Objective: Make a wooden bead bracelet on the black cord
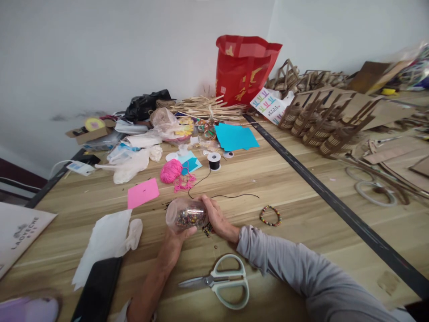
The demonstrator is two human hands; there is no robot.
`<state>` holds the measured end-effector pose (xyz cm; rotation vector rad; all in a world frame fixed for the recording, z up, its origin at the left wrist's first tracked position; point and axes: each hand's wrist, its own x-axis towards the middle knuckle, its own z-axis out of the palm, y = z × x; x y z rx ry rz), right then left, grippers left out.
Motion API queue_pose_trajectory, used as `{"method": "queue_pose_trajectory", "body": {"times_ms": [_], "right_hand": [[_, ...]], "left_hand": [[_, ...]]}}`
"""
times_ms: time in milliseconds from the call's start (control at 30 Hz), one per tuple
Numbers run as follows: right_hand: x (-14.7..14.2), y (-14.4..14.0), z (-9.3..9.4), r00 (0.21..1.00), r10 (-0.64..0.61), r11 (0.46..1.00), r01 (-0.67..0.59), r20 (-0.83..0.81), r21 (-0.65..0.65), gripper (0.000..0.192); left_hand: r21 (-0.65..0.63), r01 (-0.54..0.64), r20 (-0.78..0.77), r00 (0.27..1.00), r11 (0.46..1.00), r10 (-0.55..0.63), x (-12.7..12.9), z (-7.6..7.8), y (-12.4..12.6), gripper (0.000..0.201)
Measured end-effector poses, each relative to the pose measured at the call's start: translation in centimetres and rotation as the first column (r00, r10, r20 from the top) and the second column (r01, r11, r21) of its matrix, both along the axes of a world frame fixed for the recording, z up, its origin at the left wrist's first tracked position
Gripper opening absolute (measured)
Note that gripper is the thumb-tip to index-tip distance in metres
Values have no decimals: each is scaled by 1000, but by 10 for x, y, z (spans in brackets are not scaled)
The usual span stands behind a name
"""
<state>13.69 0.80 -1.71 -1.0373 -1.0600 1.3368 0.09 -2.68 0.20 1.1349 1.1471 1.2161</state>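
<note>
Head view: the jar [186, 215] of beads lies tilted between both hands, left grip [177, 232] closed under it, right grip [214, 214] wrapped around its mouth.

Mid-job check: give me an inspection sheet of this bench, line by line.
Surface: wooden table, a black strip running across it.
Job's things: clear bead jar tipped on its side; loose beads beneath; bead bracelet lying apart.
Clutter: scissors, pink yarn, pink paper, blue paper, plastic bags, stick bundle.
Hands: left hand supports the jar from below; right hand grips its end.
Cables: black cord trailing from a spool.
Surroundings: white wall, red bag, cardboard models.
</note>
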Motion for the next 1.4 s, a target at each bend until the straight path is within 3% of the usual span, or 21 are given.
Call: {"method": "queue_pose_trajectory", "body": {"times_ms": [267, 1033, 1200, 1400], "right_hand": [[0, 0, 1, 999, -19, 1000, 18, 39, 2, 55], [8, 4, 0, 983, 19, 996, -35, 183, 87, 57], [9, 5, -6, 979, 41, 994, -60, 201, 87, 59], [10, 5, -1, 980, 23, 998, -35, 200, 57, 63]], "left_hand": [[10, 68, 21, 997, 998, -69, 3, 6, 0, 58], [38, 86, 20, 996, 996, -87, 0, -12, 10, 66], [48, 93, 2, 996, 995, -93, 2, -7, 9, 59], [39, 67, -28, 997, 997, -66, 9, 1, 6, 69]]}}
